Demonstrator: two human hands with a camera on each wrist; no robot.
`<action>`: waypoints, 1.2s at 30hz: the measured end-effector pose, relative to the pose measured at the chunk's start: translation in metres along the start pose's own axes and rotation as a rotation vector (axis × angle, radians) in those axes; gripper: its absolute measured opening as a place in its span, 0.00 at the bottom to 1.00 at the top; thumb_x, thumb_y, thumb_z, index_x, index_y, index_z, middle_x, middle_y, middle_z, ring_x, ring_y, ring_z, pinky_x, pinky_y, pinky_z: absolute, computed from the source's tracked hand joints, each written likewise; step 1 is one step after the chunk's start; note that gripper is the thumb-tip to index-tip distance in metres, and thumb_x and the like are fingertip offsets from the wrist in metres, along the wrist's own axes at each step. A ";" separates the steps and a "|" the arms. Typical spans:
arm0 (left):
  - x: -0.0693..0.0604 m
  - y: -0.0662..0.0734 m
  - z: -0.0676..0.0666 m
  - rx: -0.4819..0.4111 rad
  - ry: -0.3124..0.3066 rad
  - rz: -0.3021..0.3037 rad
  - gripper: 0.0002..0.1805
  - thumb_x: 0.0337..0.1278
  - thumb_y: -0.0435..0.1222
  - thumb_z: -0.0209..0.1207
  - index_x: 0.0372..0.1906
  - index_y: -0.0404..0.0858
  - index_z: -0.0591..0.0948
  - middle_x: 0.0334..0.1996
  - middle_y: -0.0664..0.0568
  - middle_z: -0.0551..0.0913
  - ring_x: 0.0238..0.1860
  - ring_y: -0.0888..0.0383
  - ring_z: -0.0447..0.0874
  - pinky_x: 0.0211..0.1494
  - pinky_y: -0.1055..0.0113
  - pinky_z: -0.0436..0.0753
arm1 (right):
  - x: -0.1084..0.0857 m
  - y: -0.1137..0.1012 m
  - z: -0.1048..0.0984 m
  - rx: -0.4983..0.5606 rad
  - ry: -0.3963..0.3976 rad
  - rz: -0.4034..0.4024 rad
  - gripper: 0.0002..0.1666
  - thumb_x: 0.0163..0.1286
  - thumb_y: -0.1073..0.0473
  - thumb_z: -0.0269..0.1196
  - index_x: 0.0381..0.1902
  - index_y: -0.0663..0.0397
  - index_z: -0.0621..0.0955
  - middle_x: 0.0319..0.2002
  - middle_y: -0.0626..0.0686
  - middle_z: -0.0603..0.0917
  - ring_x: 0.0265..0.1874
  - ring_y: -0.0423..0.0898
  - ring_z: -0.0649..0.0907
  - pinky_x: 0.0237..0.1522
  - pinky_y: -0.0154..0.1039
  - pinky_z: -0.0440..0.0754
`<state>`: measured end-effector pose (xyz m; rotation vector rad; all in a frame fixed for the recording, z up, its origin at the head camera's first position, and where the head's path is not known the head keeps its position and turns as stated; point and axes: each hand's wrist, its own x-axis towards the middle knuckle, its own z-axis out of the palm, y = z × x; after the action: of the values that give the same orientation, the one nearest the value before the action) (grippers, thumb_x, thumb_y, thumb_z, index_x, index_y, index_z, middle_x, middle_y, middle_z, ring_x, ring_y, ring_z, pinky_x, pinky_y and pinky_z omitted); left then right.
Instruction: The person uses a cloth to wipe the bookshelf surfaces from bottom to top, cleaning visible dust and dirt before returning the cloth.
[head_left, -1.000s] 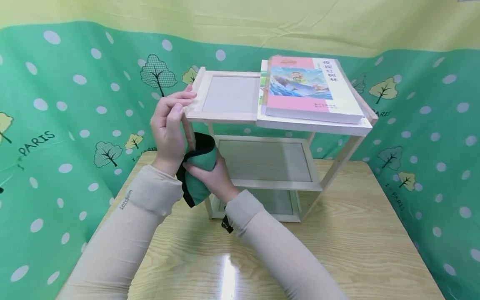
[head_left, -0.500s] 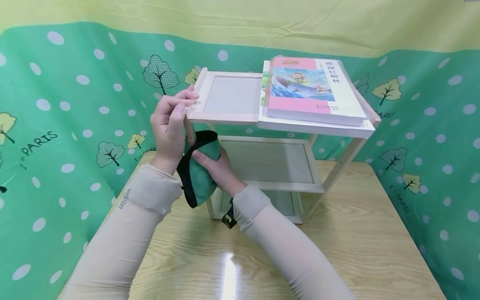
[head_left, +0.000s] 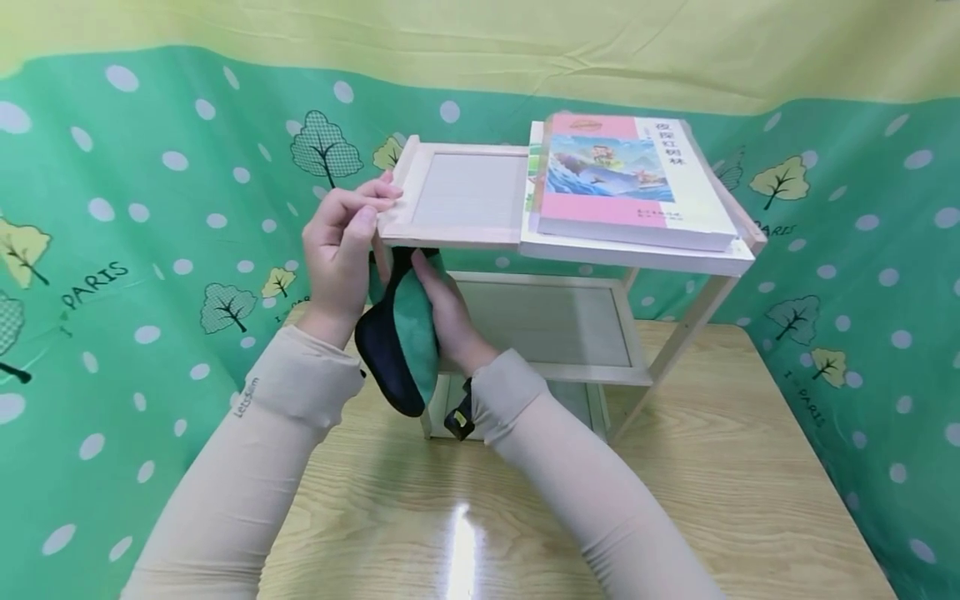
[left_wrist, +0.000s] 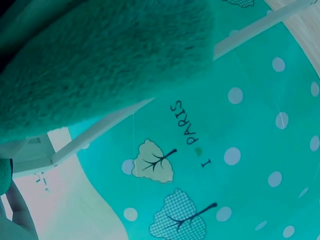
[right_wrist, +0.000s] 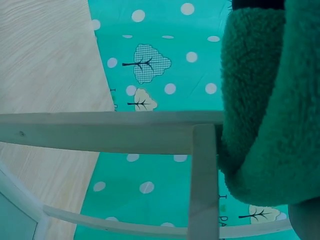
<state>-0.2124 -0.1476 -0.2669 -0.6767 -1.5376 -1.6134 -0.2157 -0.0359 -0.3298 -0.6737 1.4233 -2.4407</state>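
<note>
A light wooden three-tier shelf (head_left: 457, 234) stands on the table. My left hand (head_left: 337, 258) grips its upper left front corner, fingertips over the top edge and thumb at the front. Just under that corner, my right hand (head_left: 452, 323) holds a green fuzzy cloth (head_left: 415, 321) with black edging against the front left post (head_left: 381, 260). The thumb presses the cloth's near side, while the other fingers are hidden behind it. In the left wrist view the green pile (left_wrist: 115, 65) fills the upper left. The right wrist view shows the cloth (right_wrist: 270, 110) folded beside the wooden frame (right_wrist: 100, 131).
Two stacked books, the upper one pink and white (head_left: 622, 179), lie on the right of the top tier. A green dotted curtain (head_left: 150, 250) hangs around the wooden table (head_left: 720, 483). A black strap buckle (head_left: 460, 419) dangles at the right cuff.
My right hand has moved up the post with the cloth, bringing it under the top tier. The cloth has turned, showing more black. The left hand keeps its grip on the corner.
</note>
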 end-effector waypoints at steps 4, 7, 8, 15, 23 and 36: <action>0.000 -0.001 0.002 -0.011 -0.003 0.001 0.10 0.56 0.31 0.50 0.31 0.37 0.82 0.38 0.58 0.88 0.59 0.52 0.83 0.71 0.55 0.74 | 0.002 -0.004 0.000 -0.023 -0.013 -0.016 0.36 0.74 0.43 0.42 0.74 0.53 0.60 0.57 0.44 0.74 0.48 0.32 0.77 0.55 0.25 0.73; 0.000 -0.001 0.002 -0.014 -0.008 -0.006 0.09 0.56 0.31 0.50 0.30 0.39 0.82 0.38 0.58 0.88 0.58 0.52 0.83 0.71 0.55 0.74 | 0.003 -0.009 0.000 -0.045 -0.017 -0.041 0.36 0.75 0.44 0.41 0.75 0.52 0.58 0.66 0.47 0.70 0.53 0.31 0.75 0.59 0.24 0.71; 0.000 -0.002 0.002 -0.016 -0.011 -0.008 0.09 0.56 0.31 0.50 0.30 0.39 0.82 0.38 0.57 0.88 0.58 0.52 0.83 0.71 0.56 0.74 | 0.004 -0.011 0.000 -0.052 -0.014 -0.050 0.35 0.75 0.44 0.41 0.75 0.53 0.59 0.68 0.49 0.69 0.54 0.31 0.74 0.59 0.24 0.71; 0.001 -0.002 0.001 -0.022 -0.022 -0.011 0.09 0.56 0.31 0.50 0.30 0.35 0.81 0.39 0.55 0.88 0.59 0.51 0.83 0.56 0.67 0.85 | 0.004 -0.027 0.004 -0.052 0.016 -0.073 0.33 0.77 0.50 0.37 0.75 0.59 0.59 0.73 0.56 0.65 0.58 0.33 0.72 0.62 0.24 0.68; 0.002 -0.002 0.004 -0.024 0.009 0.013 0.09 0.55 0.31 0.50 0.29 0.37 0.82 0.37 0.56 0.88 0.57 0.52 0.84 0.67 0.58 0.79 | 0.005 -0.038 0.007 -0.035 0.130 -0.045 0.29 0.78 0.53 0.36 0.69 0.64 0.64 0.66 0.57 0.71 0.50 0.30 0.75 0.57 0.22 0.69; 0.003 -0.003 0.002 -0.062 0.022 0.037 0.10 0.56 0.29 0.49 0.29 0.34 0.81 0.36 0.55 0.88 0.47 0.55 0.87 0.64 0.61 0.81 | 0.002 -0.014 0.017 -0.125 0.017 -0.165 0.31 0.75 0.52 0.44 0.68 0.65 0.66 0.61 0.59 0.75 0.52 0.34 0.76 0.59 0.26 0.72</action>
<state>-0.2168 -0.1466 -0.2664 -0.7143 -1.4559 -1.6408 -0.2090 -0.0424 -0.3098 -0.8310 1.5968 -2.5002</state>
